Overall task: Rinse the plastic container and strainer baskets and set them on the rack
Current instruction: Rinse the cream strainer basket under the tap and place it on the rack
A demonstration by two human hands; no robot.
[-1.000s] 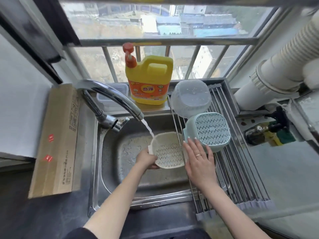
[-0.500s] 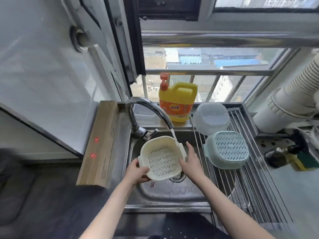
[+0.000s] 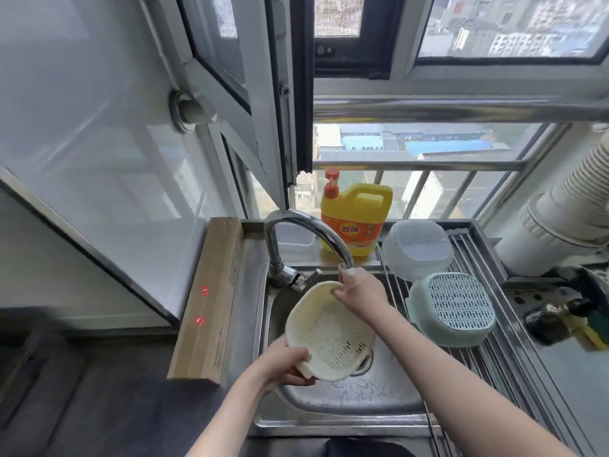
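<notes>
I hold a cream strainer basket (image 3: 329, 334) tilted over the steel sink (image 3: 389, 400), its inside facing me. My left hand (image 3: 283, 364) grips its near rim at the lower left. My right hand (image 3: 356, 286) is on its far rim, right under the faucet spout (image 3: 316, 232). A pale green strainer basket (image 3: 458, 306) lies upside down on the roll-up rack (image 3: 487, 351) to the right. Behind it, a clear plastic container (image 3: 417, 249) also rests upside down on the rack.
A yellow dish soap jug (image 3: 356, 219) stands on the ledge behind the sink. A long cardboard box (image 3: 211, 295) lies along the sink's left side. A white ribbed duct (image 3: 566, 209) and a dark bottle (image 3: 553, 319) sit at the right.
The view tilted up. My right hand moved from the basket's right side to its far rim under the spout. My left hand shifted lower on the near rim, and the basket tilted.
</notes>
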